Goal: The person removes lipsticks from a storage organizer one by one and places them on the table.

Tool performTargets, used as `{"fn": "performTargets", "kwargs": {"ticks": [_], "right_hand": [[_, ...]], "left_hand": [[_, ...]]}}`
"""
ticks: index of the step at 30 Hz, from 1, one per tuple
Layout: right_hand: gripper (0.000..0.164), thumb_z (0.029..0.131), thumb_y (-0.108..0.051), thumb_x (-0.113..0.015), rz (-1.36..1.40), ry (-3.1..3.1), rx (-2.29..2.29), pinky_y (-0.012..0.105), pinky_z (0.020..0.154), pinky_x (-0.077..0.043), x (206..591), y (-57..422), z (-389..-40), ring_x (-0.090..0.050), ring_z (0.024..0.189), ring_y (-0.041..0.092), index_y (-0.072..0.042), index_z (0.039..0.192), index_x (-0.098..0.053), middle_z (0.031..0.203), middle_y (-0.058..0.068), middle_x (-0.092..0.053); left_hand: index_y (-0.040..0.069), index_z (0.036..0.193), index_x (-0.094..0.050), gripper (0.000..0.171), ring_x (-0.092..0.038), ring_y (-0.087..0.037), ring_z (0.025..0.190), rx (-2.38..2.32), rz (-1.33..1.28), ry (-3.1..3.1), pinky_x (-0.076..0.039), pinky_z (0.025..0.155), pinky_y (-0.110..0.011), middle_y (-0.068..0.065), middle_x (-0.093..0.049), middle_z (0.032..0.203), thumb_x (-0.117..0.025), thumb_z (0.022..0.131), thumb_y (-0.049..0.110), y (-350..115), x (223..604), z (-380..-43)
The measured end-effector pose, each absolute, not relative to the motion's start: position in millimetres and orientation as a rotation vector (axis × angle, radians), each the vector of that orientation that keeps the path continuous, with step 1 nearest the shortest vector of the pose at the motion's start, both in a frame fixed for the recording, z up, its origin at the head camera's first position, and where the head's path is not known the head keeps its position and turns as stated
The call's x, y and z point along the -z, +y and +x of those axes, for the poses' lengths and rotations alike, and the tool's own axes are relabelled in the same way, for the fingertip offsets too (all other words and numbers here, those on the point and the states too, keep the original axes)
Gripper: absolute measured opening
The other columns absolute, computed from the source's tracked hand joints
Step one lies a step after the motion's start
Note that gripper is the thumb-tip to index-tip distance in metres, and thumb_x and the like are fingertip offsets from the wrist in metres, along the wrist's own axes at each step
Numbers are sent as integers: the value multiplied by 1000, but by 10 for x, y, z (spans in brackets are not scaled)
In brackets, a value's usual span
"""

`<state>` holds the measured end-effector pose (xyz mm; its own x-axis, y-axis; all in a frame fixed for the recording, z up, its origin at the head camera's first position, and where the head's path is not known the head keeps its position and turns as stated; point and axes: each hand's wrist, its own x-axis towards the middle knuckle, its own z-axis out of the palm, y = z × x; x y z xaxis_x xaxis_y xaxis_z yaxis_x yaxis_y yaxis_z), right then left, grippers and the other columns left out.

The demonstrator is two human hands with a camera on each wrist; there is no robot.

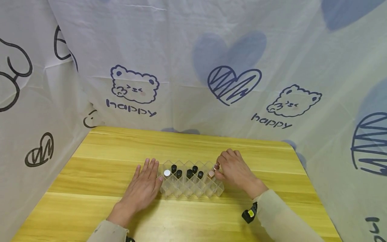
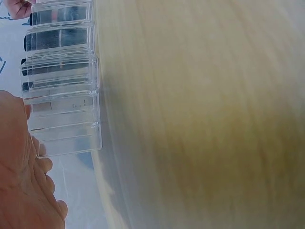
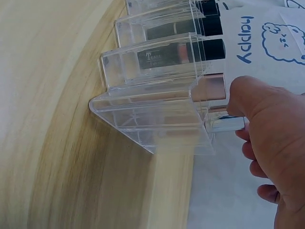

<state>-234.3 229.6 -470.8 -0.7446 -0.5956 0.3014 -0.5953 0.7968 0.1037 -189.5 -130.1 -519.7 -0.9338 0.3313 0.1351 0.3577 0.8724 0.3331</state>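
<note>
A clear diamond-celled lipstick organizer [image 1: 184, 192] stands on the table. Several black-capped lipsticks [image 1: 189, 173] are in it, plus a white-topped one [image 1: 167, 173] at the left and a rose-gold-capped lipstick [image 3: 211, 87] near the right end. My right hand [image 1: 236, 170] pinches the shiny silver-capped lipstick [image 3: 228, 124] by its top between thumb and fingers; its lower part sits among the organizer's clear walls at the right end. My left hand [image 1: 142, 190] lies with straight fingers along the organizer's left end, thumb against its side.
The yellow wood-grain table [image 1: 99, 181] extends around the organizer. A white cloth [image 1: 181, 50] printed with hearts, bears and the word happy hangs behind and on both sides. A black strap device [image 1: 249, 213] is on the right wrist.
</note>
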Motion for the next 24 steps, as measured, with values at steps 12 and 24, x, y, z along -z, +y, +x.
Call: {"fn": "performTargets", "kwargs": {"ticks": [12,24], "right_hand": [[11,93,-27,-71,897,-2668,0,40,84,-43,4681,2280,-2359,-52,89,22,-17,90,-68,92,-2,-63],[13,90,-28,-73,880,-2656,-10,38,84,-42,4591,2264,-2364,-51,89,21,-16,90,-68,92,-2,-63]], "left_hand": [[-2,165,-23,65,-13,-38,163,571,-541,-2976,-10,132,-61,-22,-23,173,-34,116,39,-1298,5201,-1893],[-3,165,-25,65,-14,-38,163,564,-540,-2972,-12,132,-61,-22,-24,173,-35,116,39,-1299,5211,-1893]]}}
